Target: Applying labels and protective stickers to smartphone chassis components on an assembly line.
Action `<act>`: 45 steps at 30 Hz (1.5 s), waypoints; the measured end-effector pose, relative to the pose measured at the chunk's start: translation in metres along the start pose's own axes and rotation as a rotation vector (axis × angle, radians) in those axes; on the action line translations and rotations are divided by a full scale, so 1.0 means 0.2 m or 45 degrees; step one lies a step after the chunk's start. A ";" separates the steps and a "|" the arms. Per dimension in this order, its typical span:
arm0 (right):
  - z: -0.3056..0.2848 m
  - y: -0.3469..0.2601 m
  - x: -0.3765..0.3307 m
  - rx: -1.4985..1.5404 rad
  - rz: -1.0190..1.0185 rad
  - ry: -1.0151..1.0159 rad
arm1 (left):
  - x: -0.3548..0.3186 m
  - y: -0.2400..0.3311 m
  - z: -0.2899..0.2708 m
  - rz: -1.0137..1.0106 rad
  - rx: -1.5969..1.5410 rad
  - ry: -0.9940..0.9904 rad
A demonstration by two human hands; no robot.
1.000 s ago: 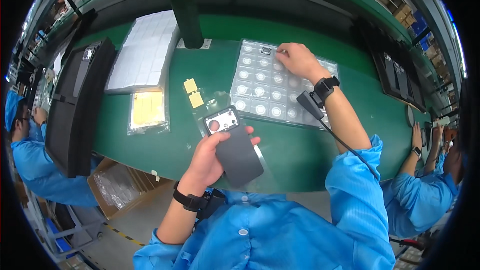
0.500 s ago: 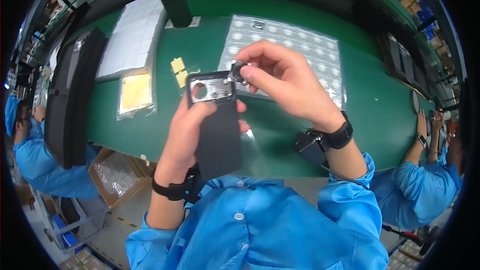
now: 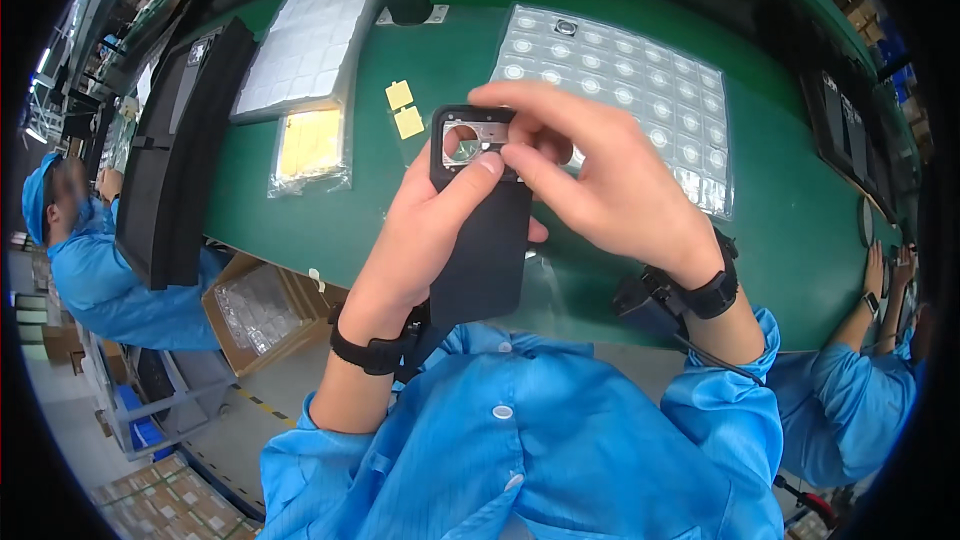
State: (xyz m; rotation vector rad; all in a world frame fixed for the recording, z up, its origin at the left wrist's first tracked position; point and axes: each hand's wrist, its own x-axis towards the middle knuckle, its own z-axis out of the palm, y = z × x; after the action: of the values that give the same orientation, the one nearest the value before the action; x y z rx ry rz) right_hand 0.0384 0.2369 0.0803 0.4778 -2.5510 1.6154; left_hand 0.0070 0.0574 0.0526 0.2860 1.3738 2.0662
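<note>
My left hand (image 3: 415, 230) is closed around a black, slab-shaped housing (image 3: 482, 260), its thumb lying across the front. The upper end of the housing has a silver metal plate (image 3: 488, 132) with a round hole. My right hand (image 3: 590, 155) is bent over the upper right corner. Its index finger reaches over the top edge and its thumb tip rests by the plate's right side. Whatever lies between the right fingers is hidden behind them. Two yellow square pads (image 3: 404, 108) lie on the green table just left of the housing.
A clear tray (image 3: 690, 130) with rows of round pockets lies behind my right hand. At left are stacked white trays (image 3: 310, 35), a bagged yellow sheet stack (image 3: 312, 145), a black case (image 3: 180, 170) and a carton (image 3: 290, 340). Co-workers in blue sit on both sides.
My right hand has moved from beside the housing onto its upper right corner; the small dark part it pinched is now hidden. My left thumb has shifted toward the plate. The view has shifted.
</note>
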 end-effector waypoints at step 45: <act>-0.04 -0.08 -0.04 0.259 0.182 0.165 | -0.06 0.01 0.16 0.194 0.059 -0.054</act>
State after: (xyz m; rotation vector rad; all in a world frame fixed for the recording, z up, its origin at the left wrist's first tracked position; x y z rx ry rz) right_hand 0.0494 0.2386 0.0954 0.2003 -2.3878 1.8975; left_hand 0.0319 0.0735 0.0711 0.4651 1.4142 2.1403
